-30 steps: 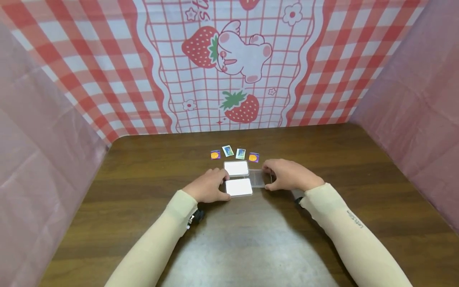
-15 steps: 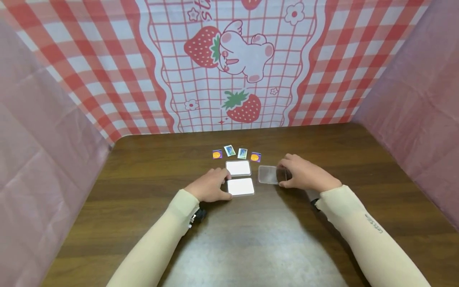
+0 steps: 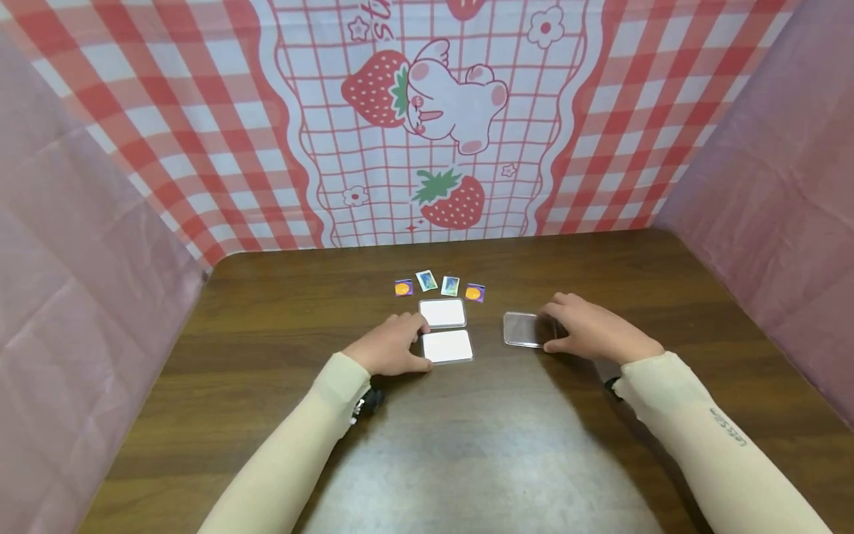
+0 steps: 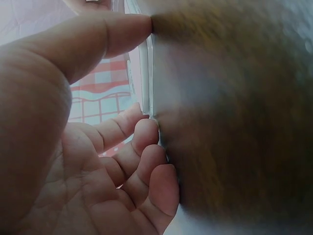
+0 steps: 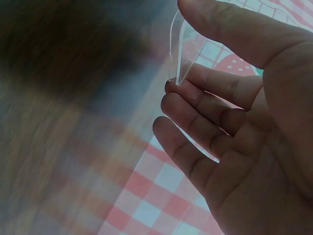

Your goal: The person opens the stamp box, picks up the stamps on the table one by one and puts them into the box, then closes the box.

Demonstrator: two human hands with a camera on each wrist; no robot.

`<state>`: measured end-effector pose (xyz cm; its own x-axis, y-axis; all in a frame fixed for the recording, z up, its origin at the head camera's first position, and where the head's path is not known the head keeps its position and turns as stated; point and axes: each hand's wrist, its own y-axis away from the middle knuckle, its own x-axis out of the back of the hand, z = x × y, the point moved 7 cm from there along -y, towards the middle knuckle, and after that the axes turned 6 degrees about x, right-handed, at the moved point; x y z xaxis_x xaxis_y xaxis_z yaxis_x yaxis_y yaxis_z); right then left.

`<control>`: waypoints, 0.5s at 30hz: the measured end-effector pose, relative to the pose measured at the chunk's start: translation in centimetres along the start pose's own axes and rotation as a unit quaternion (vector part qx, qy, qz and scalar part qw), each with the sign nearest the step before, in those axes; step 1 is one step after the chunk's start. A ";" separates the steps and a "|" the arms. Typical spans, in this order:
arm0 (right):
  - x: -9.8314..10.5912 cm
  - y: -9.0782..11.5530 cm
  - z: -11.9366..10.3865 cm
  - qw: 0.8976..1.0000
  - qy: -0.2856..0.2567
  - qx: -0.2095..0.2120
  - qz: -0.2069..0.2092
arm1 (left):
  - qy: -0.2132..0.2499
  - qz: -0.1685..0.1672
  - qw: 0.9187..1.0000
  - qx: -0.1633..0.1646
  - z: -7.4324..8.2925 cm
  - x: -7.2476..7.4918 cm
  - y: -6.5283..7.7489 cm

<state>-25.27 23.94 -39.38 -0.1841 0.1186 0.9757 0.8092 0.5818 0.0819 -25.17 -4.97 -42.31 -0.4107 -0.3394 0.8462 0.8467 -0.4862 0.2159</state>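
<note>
Two flat clear cases with bright white tops lie one behind the other on the table. My left hand (image 3: 389,346) holds the front case (image 3: 448,346) by its left end, thumb at the near edge and fingers at the far side. In the left wrist view that case (image 4: 148,73) shows edge-on between thumb and fingers. The rear case (image 3: 443,313) sits close behind it. Off to the right, my right hand (image 3: 594,330) pinches a see-through flat plastic piece (image 3: 523,330) like a lid. Its curved clear edge (image 5: 177,49) shows between thumb and fingers in the right wrist view.
Several small picture cards lie in a row behind the cases: an orange-and-purple one (image 3: 404,287) at each end, blue-green ones (image 3: 427,280) between. The brown wooden table (image 3: 300,297) meets a strawberry-print cloth (image 3: 373,185) at the back, with pink cloth (image 3: 80,259) at both sides.
The right hand has drawn the clear plastic piece rightward, away from the two white-topped cases beside which it lay. The left hand stays at the front case.
</note>
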 end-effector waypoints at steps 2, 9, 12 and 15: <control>0.0 0.3 0.1 1.000 0.000 -0.003 -0.007 | 0.000 -0.001 1.000 -0.001 0.0 0.0 0.0; -0.3 1.0 0.7 0.999 -0.029 -0.002 -0.035 | 0.001 -0.009 1.000 -0.001 -0.3 -0.2 -0.2; -0.3 1.2 0.9 0.998 -0.038 -0.003 -0.042 | 0.001 -0.009 1.000 -0.002 -0.3 -0.2 -0.2; -0.3 1.3 1.0 0.998 -0.041 -0.005 -0.045 | 0.004 -0.012 1.000 0.000 -0.4 -0.2 -0.2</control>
<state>-24.78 25.48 -39.77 -0.3017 0.1314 0.9443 0.7925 0.5853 0.1717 -25.36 -5.16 -42.67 -0.4330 -0.3349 0.8369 0.8373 -0.4933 0.2358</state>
